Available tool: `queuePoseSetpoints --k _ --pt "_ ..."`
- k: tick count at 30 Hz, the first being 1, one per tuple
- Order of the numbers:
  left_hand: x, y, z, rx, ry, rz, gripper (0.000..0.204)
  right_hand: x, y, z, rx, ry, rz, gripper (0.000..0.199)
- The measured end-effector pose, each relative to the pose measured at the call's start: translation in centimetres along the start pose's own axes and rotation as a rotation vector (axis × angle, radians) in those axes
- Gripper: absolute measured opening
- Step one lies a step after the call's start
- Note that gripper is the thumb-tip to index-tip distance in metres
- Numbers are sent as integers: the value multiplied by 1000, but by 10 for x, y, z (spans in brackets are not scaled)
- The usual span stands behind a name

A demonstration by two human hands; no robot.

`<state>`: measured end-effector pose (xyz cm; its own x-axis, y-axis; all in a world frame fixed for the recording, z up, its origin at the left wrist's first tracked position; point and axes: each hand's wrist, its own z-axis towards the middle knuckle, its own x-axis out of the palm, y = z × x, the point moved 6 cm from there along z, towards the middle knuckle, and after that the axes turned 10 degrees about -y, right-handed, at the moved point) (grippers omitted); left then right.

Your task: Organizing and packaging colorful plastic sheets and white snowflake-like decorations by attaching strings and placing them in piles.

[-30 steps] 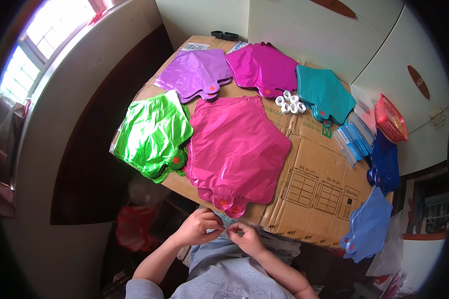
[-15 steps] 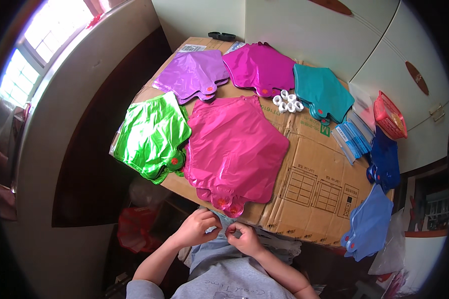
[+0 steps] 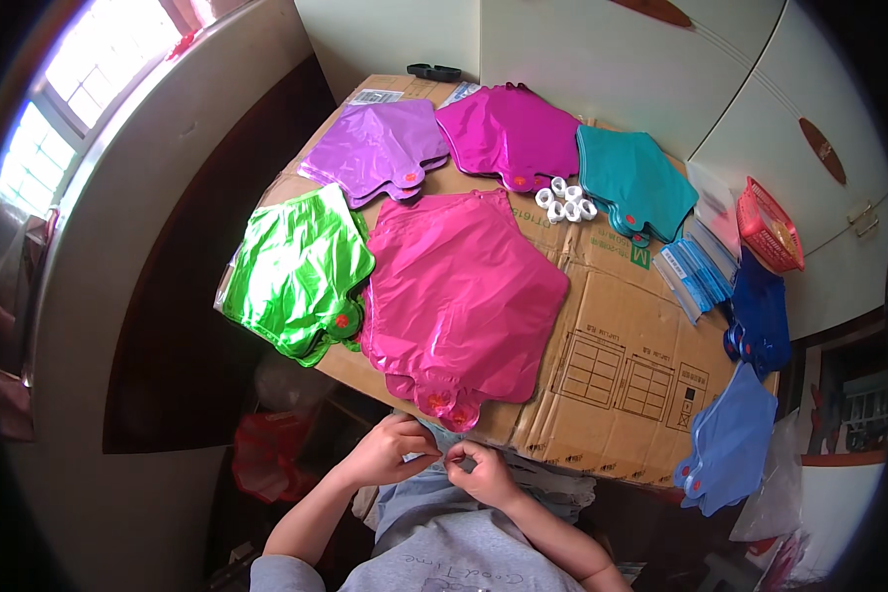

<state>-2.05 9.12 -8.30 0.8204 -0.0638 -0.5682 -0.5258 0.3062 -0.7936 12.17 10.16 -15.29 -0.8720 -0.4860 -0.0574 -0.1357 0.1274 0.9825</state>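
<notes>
A broad sheet of flattened brown corrugated cardboard [image 3: 612, 335] lies just beyond the fingers and serves as a work surface, apparently so the foil pieces can lie flat and sorted by colour. Largest on it is the stack of hot-pink star-shaped foil balloons [image 3: 459, 301], uninflated, its valve tabs hanging over the cardboard's near edge directly above the fingertips, likely so a tab is within easy reach. To the left of the fingers and further off sits a crumpled stack of bright green foil balloons [image 3: 296, 276]. Far beyond lie a violet foil stack [image 3: 375, 148], a magenta foil stack [image 3: 508, 133] and a teal foil stack [image 3: 631, 183]. Off to the right of the fingers, a pale blue foil stack [image 3: 730, 439] droops over the cardboard's corner, with a dark blue foil stack [image 3: 760, 316] behind it. A cluster of small white rings [image 3: 565, 200] rests between the magenta and teal stacks.

The left hand [image 3: 385, 454] and the right hand [image 3: 483, 472] meet just below the pink tabs, fingers curled narrow and pinched together around something small; what they pinch is too tiny to make out, though it sits right at the near edge under the pink stack.
</notes>
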Motion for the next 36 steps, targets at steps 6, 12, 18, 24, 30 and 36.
queuePoseSetpoints --k 6,12,18,24,30,36 --pt "-19 1 -3 -112 -172 -18 9 0 -3 1 -81 -30 -184 13" --pt "-92 2 -32 -498 -569 -418 6 -5 -13 -4 -180 -42 -601 12" --pt "-171 -52 -27 -362 -382 -151 16 -11 -10 -6 -162 13 -745 15" --pt "-221 -71 -22 -124 -704 558 15 2 55 -13 -443 160 -571 64" --pt "-227 -90 -35 51 -962 431 11 41 163 11 -681 365 1 80" --pt "-167 -111 8 173 -527 495 10 97 189 45 -297 741 433 55"
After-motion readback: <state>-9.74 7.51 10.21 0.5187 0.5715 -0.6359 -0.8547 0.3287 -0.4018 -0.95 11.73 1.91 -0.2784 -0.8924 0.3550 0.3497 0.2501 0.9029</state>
